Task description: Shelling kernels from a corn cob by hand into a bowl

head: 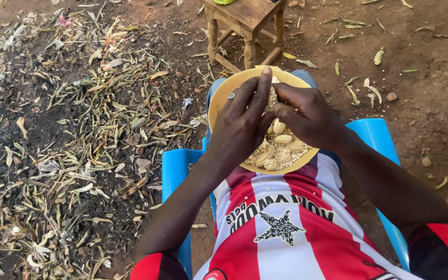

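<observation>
Head view, looking down at the lap. Both hands are over a yellow bowl (224,93) that rests on the person's lap. The left hand (242,124) lies over the near-left part of the bowl, fingers long and fairly straight, pointing away from the body, closed around one side of a corn cob (272,96). There is a ring (231,96) on one finger of the left hand. The right hand (307,116) comes in from the right, fingers curled tight, pinching the same cob from the other side. The cob sits between the two hands, above the far half of the bowl; only a short pale stretch of kernels shows, the rest is hidden by fingers. I cannot tell whether the cob touches the bowl.

More corn pieces (281,150) lie in the near part of the bowl, below the hands, pale yellow with loose kernels around them.

The person wears a red and white striped shirt (286,228) with a dark star on it and sits on a blue plastic chair (175,171), whose arms show at both sides.

A small wooden stool (245,26) stands on the dirt just beyond the bowl, with something green on its top at the frame edge. Dry leaves and husks (79,129) cover the dark ground to the left. Reddish bare dirt (421,103) with a few leaves lies to the right.
</observation>
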